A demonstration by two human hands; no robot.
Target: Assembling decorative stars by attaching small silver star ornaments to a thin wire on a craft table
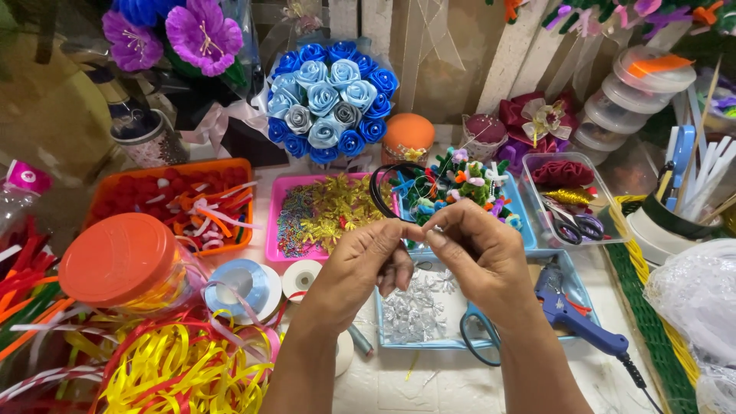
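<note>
Two bare hands meet at the centre of a crowded craft table, seen from above. The left hand (366, 257) and right hand (475, 253) are both curled nearly closed, thumbs and forefingers pinched together on a thin black hoop (392, 193) that rises just beyond the fingertips; the part of the hoop inside the pinch is hidden, and it is hard to tell whether anything else is held. Near left lies a tangle of yellow ribbon (180, 376), with an orange-lidded clear jar (123, 261) and rolls of pale ribbon (249, 284) beside it. Under the hands sits a blue tray (571, 280) holding silver flower trims, partly covered by the wrists. Near right, a blue glue gun (575, 318) rests over the tray's edge, its cord cut off by the frame. Farther off, from left to right, stand an orange tray (175, 172) of red and white pieces, a pink tray (277, 222) of gold trims, a heap of coloured pipe-cleaner flowers (460, 184), and a clear box (606, 211) with scissors. Far centre stands a round bouquet of blue and grey ribbon roses (330, 100), with purple flowers (180, 34) at far left and stacked clear tubs (629, 100) at far right.
</note>
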